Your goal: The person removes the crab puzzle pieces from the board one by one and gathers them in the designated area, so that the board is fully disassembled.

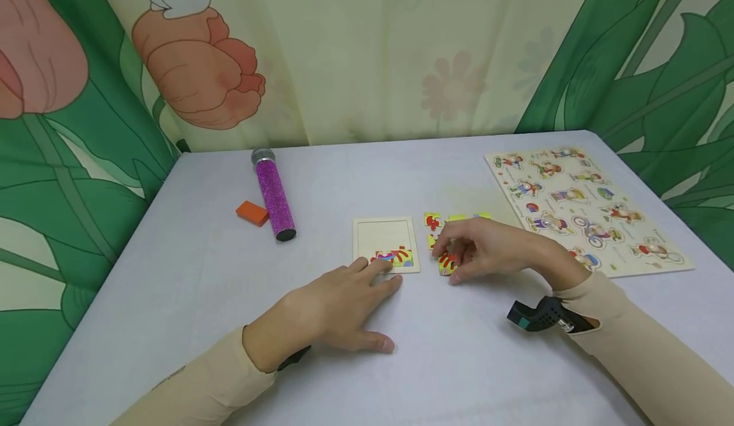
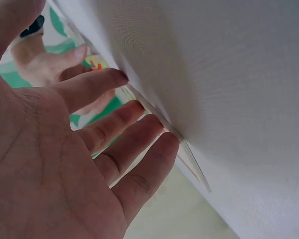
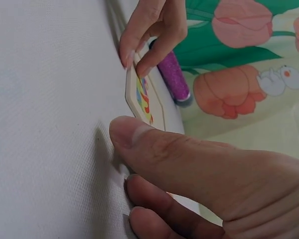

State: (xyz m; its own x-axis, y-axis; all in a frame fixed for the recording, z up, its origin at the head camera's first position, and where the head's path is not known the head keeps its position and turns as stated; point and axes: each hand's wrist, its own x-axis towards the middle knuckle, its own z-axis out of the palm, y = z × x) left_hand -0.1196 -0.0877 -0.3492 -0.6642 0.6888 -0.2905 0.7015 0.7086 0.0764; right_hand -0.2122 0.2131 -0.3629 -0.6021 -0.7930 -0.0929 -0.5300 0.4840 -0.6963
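Note:
A small square wooden puzzle tray (image 1: 367, 235) lies on the table, with colourful pieces (image 1: 406, 258) along its lower edge. My left hand (image 1: 350, 302) rests at the tray's near edge, fingers spread and thumb held apart; its fingertips (image 2: 169, 142) touch the rim in the left wrist view. To the right of the tray, my right hand (image 1: 493, 251) pinches a red-and-yellow puzzle piece (image 1: 446, 264) between thumb and fingers. More loose pieces (image 1: 432, 221) lie just beyond that hand, partly covered by it. In the right wrist view the thumb (image 3: 159, 144) hides the pinched piece.
A purple glitter microphone (image 1: 275, 197) lies at the back left, beside an orange block (image 1: 252, 213). At the right stands a large flat board (image 1: 625, 241) with printed figures, close to the right forearm. A patterned curtain (image 1: 355, 63) hangs behind the white-covered table (image 1: 189, 273).

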